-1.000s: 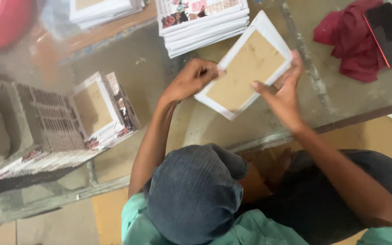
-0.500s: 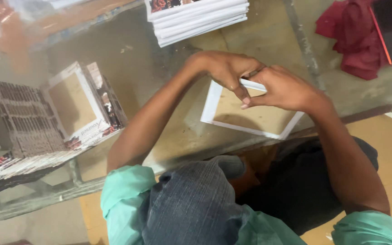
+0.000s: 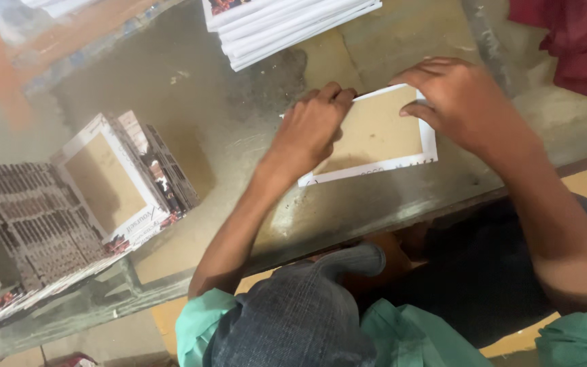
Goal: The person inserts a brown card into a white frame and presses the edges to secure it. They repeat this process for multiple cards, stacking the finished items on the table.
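Head view: both hands, left hand (image 3: 310, 129) and right hand (image 3: 460, 102), press the card (image 3: 375, 136) flat on the surface (image 3: 225, 102), each grip pressed together, likely mid-crease, with firm rubbing along the edge beneath them seemingly due next.

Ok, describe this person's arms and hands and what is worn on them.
Both arms are bare from hand to upper arm. The left hand and right hand wear no gloves, and no rings or watch show. Short mint-green sleeves cover the shoulders, one on each side.
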